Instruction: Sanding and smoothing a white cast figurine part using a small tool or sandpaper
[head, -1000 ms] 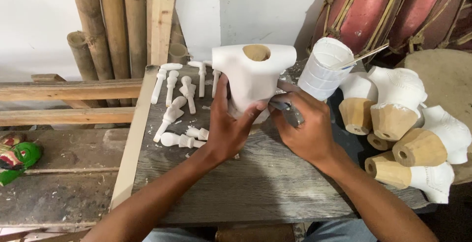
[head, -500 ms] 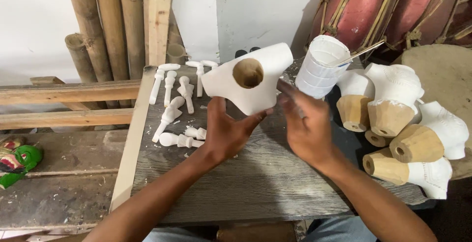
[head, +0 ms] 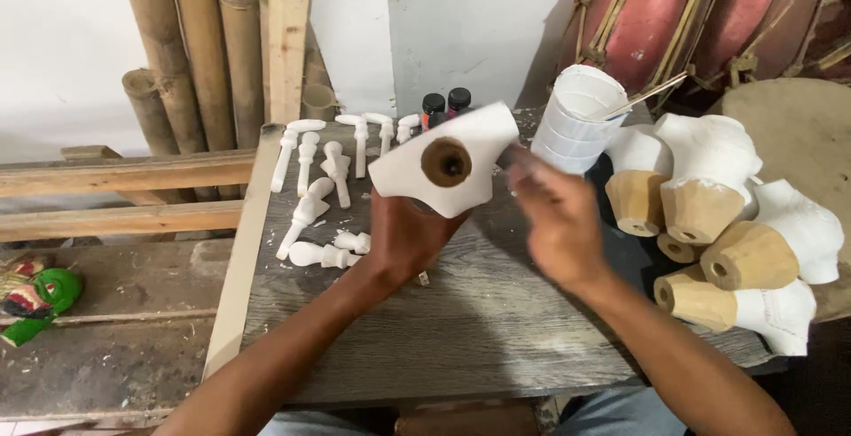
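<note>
White-painted wooden torso (head: pixel 452 166) is being tipped further over by the left hand (head: pixel 403 237): its brown round opening, facing upward a second ago, is now facing the camera, and the piece is sitting higher above the grey table (head: pixel 461 321). Right hand (head: pixel 554 223), earlier pressed against the torso's side, is now drawing away and appearing blurred, apart from the piece
</note>
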